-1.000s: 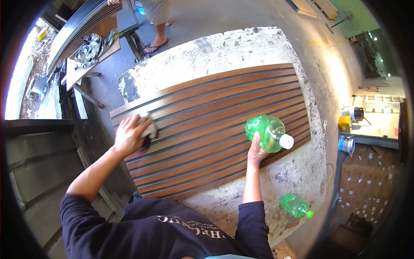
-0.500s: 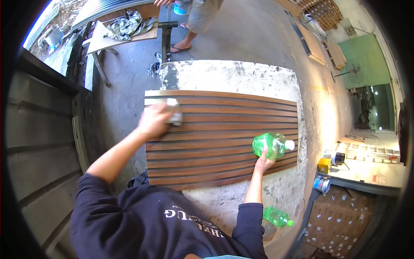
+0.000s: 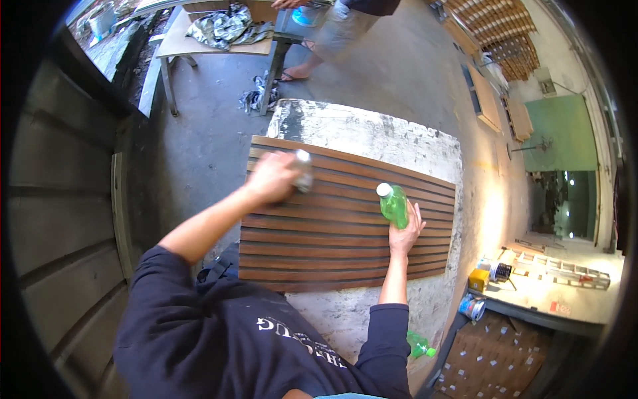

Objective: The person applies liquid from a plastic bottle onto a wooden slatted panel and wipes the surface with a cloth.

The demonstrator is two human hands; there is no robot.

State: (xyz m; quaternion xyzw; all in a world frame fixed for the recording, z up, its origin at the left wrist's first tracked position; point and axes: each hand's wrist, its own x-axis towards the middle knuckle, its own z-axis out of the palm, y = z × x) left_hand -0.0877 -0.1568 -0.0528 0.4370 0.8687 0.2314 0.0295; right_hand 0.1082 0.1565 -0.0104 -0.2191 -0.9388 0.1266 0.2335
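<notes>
A dark brown slatted wood panel (image 3: 345,243) with black grooves lies on a pale, worn tabletop. On its far left part my left hand (image 3: 274,178) is closed round a white and grey wad, perhaps cloth (image 3: 304,171), smeared by motion. Over the right half of the panel, my right hand (image 3: 405,229) grips a clear green plastic bottle (image 3: 395,206). Its white cap tilts up toward the far left. The palm side of that grip is partly hidden by the bottle.
A second green bottle (image 3: 419,344) lies by my right forearm. At right stands a bench (image 3: 531,302) with a yellow box (image 3: 478,279) and a can (image 3: 472,307) by its edge. Another person's leg (image 3: 309,65) shows beyond the table, beside a small table (image 3: 174,41) with a camouflage cloth.
The bottle in my right hand has swung from lying with its cap to the right to cap up and left. My left hand still holds the wad near the panel's left end. The view has turned.
</notes>
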